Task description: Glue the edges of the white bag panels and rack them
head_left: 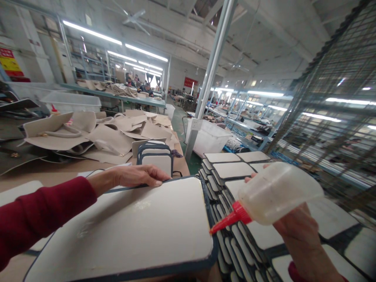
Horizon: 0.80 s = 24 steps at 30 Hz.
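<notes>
A large white panel (pixel 132 231) with rounded corners and a dark blue border lies tilted before me. My left hand (pixel 143 174) grips its far edge, thumb on top and fingers over the rim. My right hand (pixel 296 223) is wrapped round a cloudy plastic squeeze bottle (pixel 279 192), held slanting downward. The bottle's red nozzle (pixel 226 221) points left, its tip at the panel's right border. A thin yellowish line runs along that border, and faint shiny smears mark the white surface.
Stacks of similar panels (pixel 232 170) fill the right side. Smaller bordered panels (pixel 155 158) stand upright beyond my left hand. Beige sheet pieces (pixel 114 137) are heaped on the table at left. A metal post (pixel 202 102) and a white bin (pixel 208 137) stand farther back.
</notes>
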### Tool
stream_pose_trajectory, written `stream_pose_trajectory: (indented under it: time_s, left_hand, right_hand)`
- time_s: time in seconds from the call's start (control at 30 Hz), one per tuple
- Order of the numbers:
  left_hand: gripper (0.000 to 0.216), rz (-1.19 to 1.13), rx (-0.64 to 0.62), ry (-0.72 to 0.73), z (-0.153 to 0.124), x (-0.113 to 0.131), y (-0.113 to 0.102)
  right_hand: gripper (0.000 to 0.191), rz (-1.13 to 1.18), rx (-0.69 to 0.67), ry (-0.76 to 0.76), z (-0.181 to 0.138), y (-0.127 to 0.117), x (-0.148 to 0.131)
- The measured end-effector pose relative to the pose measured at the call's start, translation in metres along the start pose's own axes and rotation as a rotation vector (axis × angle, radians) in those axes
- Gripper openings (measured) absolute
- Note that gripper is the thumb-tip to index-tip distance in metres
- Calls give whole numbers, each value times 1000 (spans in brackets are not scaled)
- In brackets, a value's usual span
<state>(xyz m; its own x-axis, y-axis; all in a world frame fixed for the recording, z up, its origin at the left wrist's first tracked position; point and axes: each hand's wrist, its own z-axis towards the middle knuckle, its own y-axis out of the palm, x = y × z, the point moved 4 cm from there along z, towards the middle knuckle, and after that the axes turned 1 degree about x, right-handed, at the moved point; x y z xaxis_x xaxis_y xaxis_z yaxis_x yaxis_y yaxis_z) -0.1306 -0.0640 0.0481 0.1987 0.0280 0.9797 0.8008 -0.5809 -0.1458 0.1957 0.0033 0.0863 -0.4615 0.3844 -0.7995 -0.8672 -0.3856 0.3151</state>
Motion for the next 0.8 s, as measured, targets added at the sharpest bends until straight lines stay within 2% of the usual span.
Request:
stream_pose_trajectory:
  time_s: [0.17,0.27,0.37,0.53,0.63,0.8]
  left_hand:
    - [35,-4,28,-7,-2,-2,-3]
    - [35,-23,48,-16,-3,-4,-4]
    - [35,-41,47,-12,-5,-6,-5]
    - [37,-55,59,8,-6,-10,-9]
    - [38,-86,68,9,-7,-12,-11]
    - [40,-150,97,16,-7,-18,-15]
  right_hand:
    - [53,10,-66,-8,-2,2,1]
    - [50,20,-51,-10,-1,2,2]
    - [52,42,-44,-18,0,1,4]
    - [53,23,-114,-17,-2,-6,9]
    - [56,9,-69,-16,-4,-13,13]
    - [55,3,53,-97,-7,-18,14]
